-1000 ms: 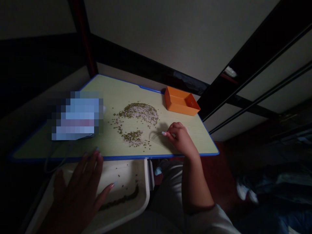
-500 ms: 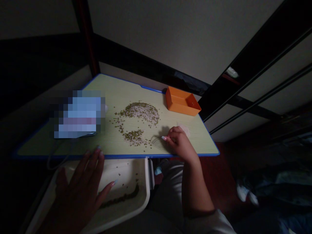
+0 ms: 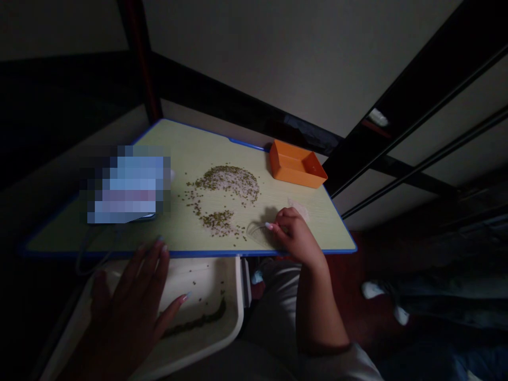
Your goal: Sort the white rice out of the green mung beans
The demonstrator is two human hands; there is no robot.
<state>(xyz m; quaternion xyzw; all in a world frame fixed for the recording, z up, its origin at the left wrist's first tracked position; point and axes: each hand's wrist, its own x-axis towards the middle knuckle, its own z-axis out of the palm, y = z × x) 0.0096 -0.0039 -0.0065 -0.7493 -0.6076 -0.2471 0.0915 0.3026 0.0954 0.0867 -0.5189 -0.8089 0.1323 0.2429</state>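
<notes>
My right hand (image 3: 296,235) is at the table's front right, its thumb and fingers pinched on a small see-through thing with a curved rim (image 3: 257,228); it looks like a mesh strainer, but most of it is hidden. Left of it, a small heap of green bean-like seeds and pale grains (image 3: 218,222) lies below a larger mixed heap (image 3: 234,182). A pale patch (image 3: 298,207), seemingly of grains, shows just beyond my knuckles. My left hand (image 3: 133,301) is spread, fingers apart and holding nothing, over a white tub (image 3: 239,301) with green seeds along its inside edge.
The pale table (image 3: 190,143) has a blue edge. An orange open box (image 3: 297,174) stands at its back right. A blurred-out object (image 3: 130,185) with a cable sits at the left. Another person's shoes (image 3: 373,289) and legs are on the floor at right.
Both my hands have stayed almost in place, and the heaps look the same. At right, the other person's feet and legs have shifted.
</notes>
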